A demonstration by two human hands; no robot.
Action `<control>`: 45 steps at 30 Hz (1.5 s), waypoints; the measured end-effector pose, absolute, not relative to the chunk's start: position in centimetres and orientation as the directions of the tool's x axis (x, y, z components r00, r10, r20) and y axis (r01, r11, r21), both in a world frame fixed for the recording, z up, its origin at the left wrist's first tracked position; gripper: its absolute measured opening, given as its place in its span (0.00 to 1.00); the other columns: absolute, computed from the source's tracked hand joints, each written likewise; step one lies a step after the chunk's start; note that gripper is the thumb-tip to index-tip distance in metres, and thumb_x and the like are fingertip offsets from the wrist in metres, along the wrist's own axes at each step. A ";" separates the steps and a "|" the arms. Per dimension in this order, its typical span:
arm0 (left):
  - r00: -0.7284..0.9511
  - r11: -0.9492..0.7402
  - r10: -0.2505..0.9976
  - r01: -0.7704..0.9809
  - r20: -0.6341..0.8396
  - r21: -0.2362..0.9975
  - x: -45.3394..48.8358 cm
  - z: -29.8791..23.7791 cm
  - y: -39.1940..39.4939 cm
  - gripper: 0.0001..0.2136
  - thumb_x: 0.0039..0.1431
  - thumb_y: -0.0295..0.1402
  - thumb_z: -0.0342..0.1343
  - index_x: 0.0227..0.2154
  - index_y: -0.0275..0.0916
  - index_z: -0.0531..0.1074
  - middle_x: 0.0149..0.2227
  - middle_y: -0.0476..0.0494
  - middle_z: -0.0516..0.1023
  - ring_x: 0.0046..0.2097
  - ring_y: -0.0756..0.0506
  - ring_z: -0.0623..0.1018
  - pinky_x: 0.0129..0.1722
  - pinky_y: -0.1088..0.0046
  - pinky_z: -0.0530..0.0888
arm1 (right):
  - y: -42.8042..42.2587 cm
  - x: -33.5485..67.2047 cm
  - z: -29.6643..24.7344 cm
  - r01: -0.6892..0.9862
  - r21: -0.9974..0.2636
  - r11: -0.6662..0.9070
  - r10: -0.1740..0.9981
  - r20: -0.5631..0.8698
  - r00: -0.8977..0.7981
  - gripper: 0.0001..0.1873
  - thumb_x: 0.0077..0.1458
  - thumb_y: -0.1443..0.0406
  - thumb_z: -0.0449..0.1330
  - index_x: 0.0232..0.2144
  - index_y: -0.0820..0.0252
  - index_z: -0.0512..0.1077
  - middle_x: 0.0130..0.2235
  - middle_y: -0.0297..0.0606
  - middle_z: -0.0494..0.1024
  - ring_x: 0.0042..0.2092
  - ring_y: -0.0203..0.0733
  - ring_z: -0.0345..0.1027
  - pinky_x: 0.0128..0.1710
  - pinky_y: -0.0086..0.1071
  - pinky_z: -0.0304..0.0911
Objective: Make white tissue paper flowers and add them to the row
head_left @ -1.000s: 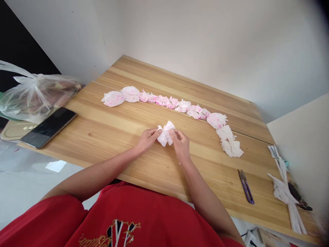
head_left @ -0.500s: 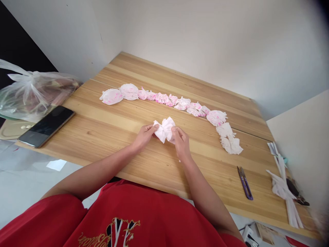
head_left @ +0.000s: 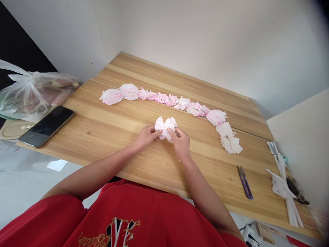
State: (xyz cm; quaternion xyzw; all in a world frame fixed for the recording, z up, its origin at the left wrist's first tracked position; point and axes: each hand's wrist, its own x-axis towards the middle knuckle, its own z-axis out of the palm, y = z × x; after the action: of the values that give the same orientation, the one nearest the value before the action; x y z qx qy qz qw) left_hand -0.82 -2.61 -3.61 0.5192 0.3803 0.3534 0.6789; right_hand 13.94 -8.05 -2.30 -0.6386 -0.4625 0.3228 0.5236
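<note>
Here, snips (head_left: 245, 184) and a phone (head_left: 47, 127) flank the white bow (head_left: 164, 125).

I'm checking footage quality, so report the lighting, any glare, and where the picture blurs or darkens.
Head view: soft light, faint shading on the wall; head view: bright patch, likely glare, on the floor; head view: white ruffle fairly clear, table smeared at lower right, upper-right corner dark.

left of the hands (head_left: 147, 136), table (head_left: 102, 135) lies open; tissue puffs (head_left: 182, 103) block ahead.
</note>
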 end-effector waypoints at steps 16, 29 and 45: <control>0.540 0.140 0.842 -0.237 0.010 0.961 -1.4 -2.6 -2.9 0.22 0.59 0.50 0.50 0.25 0.33 0.71 0.23 0.45 0.75 0.26 0.51 0.74 0.28 0.75 0.69 | -7.7 14.1 -2.5 0.204 -0.979 0.002 0.870 0.102 0.482 0.16 0.51 0.59 0.60 0.43 0.56 0.66 0.23 0.28 0.70 0.20 0.33 0.59 0.18 0.26 0.55; 0.532 0.035 0.847 -0.097 0.022 0.995 -1.0 -2.5 -3.4 0.10 0.53 0.37 0.57 0.27 0.34 0.71 0.25 0.48 0.74 0.29 0.52 0.73 0.32 0.77 0.70 | -8.5 13.8 -2.1 0.718 -0.649 0.251 0.898 0.434 0.079 0.13 0.57 0.68 0.50 0.38 0.57 0.75 0.36 0.37 0.80 0.35 0.40 0.72 0.38 0.32 0.64; 0.508 -0.019 0.859 -0.096 0.065 0.995 -1.1 -2.5 -3.2 0.08 0.53 0.35 0.56 0.26 0.34 0.72 0.26 0.48 0.74 0.30 0.51 0.72 0.32 0.76 0.70 | -8.8 13.8 -1.7 0.713 -0.660 0.235 0.929 0.368 0.034 0.14 0.61 0.62 0.51 0.40 0.56 0.76 0.34 0.38 0.79 0.35 0.41 0.71 0.37 0.33 0.62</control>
State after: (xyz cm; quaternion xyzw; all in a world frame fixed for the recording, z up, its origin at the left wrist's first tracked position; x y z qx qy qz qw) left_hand -1.06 -3.23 -2.47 0.6031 0.3163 0.3819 0.6248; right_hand 13.83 -8.78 -1.67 -0.6028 -0.6812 0.1376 0.3920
